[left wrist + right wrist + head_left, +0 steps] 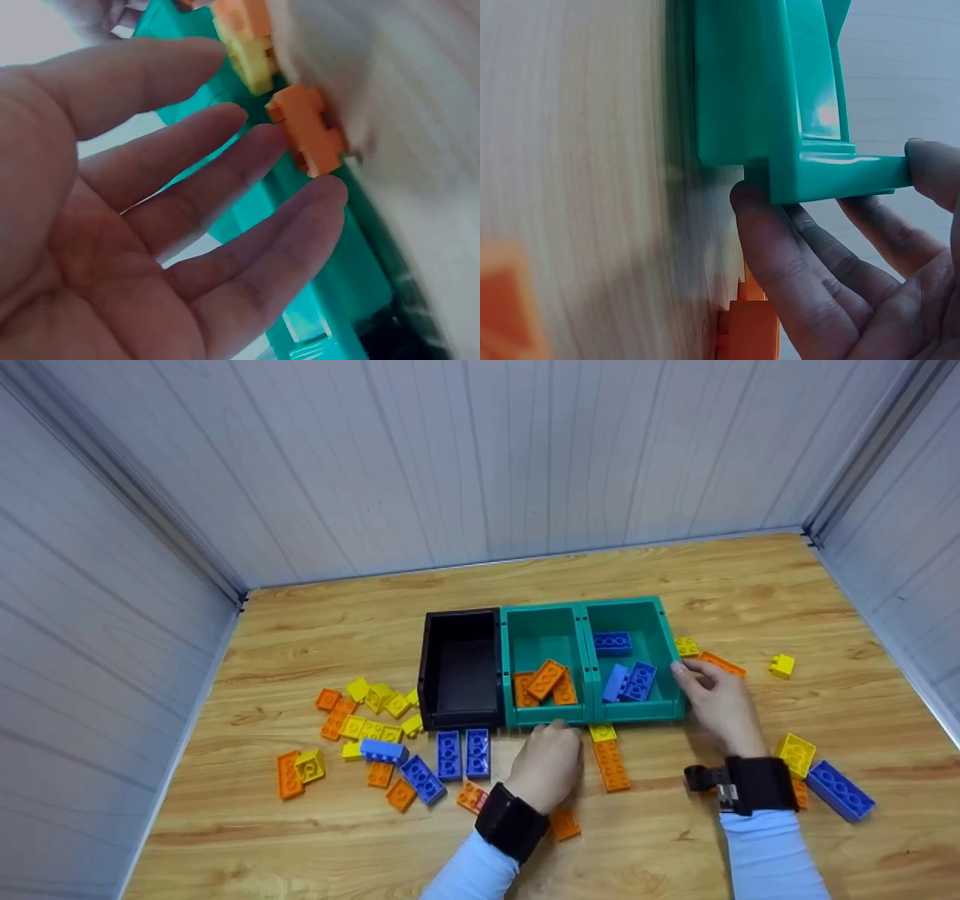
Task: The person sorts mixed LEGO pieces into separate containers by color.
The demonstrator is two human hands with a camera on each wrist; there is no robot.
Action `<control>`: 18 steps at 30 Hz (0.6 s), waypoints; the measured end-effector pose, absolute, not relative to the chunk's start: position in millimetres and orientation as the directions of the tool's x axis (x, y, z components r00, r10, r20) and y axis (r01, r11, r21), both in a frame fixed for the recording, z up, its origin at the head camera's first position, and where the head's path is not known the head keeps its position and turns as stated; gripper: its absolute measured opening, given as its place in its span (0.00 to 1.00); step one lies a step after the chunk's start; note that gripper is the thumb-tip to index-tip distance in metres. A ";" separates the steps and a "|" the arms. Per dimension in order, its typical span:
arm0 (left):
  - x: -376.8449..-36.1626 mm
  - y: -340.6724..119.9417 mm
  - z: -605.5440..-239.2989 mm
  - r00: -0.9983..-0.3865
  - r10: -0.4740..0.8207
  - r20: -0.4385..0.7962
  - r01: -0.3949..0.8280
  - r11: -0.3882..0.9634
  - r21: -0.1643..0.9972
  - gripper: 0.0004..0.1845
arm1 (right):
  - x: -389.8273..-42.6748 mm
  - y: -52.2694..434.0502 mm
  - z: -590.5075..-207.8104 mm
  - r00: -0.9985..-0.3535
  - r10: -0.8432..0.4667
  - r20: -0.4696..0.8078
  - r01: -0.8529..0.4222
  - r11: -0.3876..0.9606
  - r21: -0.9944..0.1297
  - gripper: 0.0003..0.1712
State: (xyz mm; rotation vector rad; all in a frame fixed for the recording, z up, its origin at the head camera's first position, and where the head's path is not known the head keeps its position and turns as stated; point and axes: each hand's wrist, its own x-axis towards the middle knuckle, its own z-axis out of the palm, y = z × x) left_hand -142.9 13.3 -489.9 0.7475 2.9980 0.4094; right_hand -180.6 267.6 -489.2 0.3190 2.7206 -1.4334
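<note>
My right hand (724,709) holds the right wall of the right green bin (671,660). The right wrist view shows its thumb over the rim and the fingers curled under the edge. Three blue bricks (639,681) lie inside that bin. In front of the middle green bin (546,619) is my left hand (549,761), knuckles up. Seen from the left wrist, its fingers are loosely bent and spread, fingertips right at a small orange brick (307,131). The middle bin contains orange bricks (547,679). A black bin (461,671) adjoins it on the left.
Yellow bricks (375,697), orange and blue bricks (422,778) lie scattered left of and before the bins. A long orange brick (611,766) lies between my hands. On the right are a blue brick (840,790) and a yellow brick (795,754). Panel walls (480,472) enclose the table.
</note>
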 end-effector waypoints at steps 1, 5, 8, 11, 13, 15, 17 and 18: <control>-142.1 13.5 -490.8 -0.886 0.463 0.033 0.455 0.853 0.256 0.07 | -180.8 267.5 -489.1 -0.976 0.160 -0.144 0.210 0.550 -0.808 0.44; -138.9 14.0 -492.4 -0.889 0.457 0.028 0.450 0.859 0.244 0.07 | -181.3 267.7 -488.9 -0.976 0.162 -0.149 0.215 0.558 -0.801 0.44; -136.2 14.2 -493.3 -0.888 0.459 0.038 0.456 0.862 0.221 0.07 | -181.1 268.1 -489.9 -0.978 0.156 -0.137 0.202 0.566 -0.799 0.43; -134.0 14.4 -494.2 -0.884 0.465 0.048 0.466 0.865 0.187 0.08 | -180.6 268.4 -491.5 -0.982 0.150 -0.115 0.181 0.575 -0.798 0.43; -133.1 14.6 -493.8 -0.887 0.461 0.034 0.460 0.870 0.179 0.09 | -180.5 268.5 -492.3 -0.984 0.147 -0.102 0.169 0.580 -0.797 0.43; -132.7 14.4 -493.0 -0.890 0.455 0.011 0.449 0.874 0.183 0.09 | -180.7 268.5 -492.5 -0.984 0.146 -0.098 0.166 0.579 -0.798 0.44; -133.0 13.5 -491.7 -0.890 0.455 -0.012 0.444 0.874 0.197 0.09 | -181.1 268.4 -492.2 -0.984 0.148 -0.101 0.169 0.576 -0.800 0.44; -133.5 12.7 -490.2 -0.890 0.455 -0.019 0.441 0.871 0.218 0.08 | -181.3 268.3 -491.9 -0.983 0.149 -0.105 0.172 0.573 -0.801 0.44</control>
